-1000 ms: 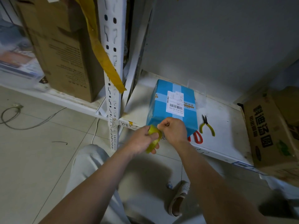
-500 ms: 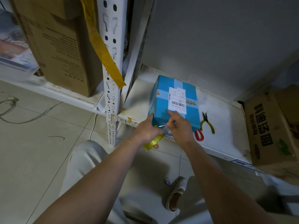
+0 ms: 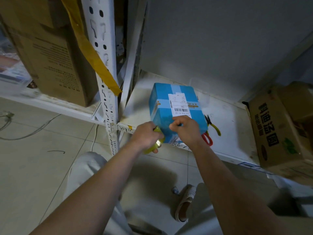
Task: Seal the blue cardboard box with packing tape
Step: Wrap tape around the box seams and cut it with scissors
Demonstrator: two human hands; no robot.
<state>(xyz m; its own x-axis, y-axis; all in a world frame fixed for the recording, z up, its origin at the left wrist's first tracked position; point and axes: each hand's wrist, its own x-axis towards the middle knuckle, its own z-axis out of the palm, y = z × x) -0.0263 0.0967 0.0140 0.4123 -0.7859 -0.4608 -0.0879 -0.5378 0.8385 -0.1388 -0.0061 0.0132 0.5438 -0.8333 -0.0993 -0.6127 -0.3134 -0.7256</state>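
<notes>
Centre frame: we see the blue cardboard box [image 3: 176,109] on a low white metal shelf [image 3: 228,126]. Left hand [image 3: 147,136], grip closed on a yellowish tape roll [image 3: 156,141]; right hand [image 3: 186,129] pinched shut at the box's near edge. Pale tiled floor [image 3: 33,167] lower left; grey wall [image 3: 211,39] above.

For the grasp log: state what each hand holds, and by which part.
Left hand grips the yellow-green tape roll around its rim. Right hand presses on the blue box, fingers pinched; what they pinch cannot be told.
</notes>
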